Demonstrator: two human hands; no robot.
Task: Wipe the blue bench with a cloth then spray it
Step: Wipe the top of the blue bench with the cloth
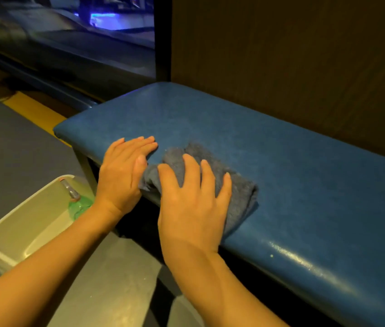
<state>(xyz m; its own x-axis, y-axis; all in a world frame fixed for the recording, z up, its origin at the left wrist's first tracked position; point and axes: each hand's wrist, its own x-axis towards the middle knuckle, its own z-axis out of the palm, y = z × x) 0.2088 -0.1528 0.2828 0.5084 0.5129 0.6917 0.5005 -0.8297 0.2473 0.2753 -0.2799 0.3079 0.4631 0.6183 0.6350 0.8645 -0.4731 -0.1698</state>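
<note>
A blue padded bench (292, 175) runs from the middle of the view to the lower right. A crumpled grey-blue cloth (241, 192) lies on its near edge. My right hand (193, 208) presses flat on the cloth with fingers spread. Just left of the cloth, my left hand (122, 173) rests flat on the bench's front edge, fingers straight and together, its thumb touching the cloth's left end. A green spray bottle (78, 201) with a grey top lies in a white bin on the floor, partly hidden behind my left wrist.
The white bin (21, 223) stands on the grey floor left of the bench. A dark wall panel (292, 55) backs the bench. A dark glass pane (80, 38) and a yellow floor stripe (33, 109) lie beyond the bench's left end.
</note>
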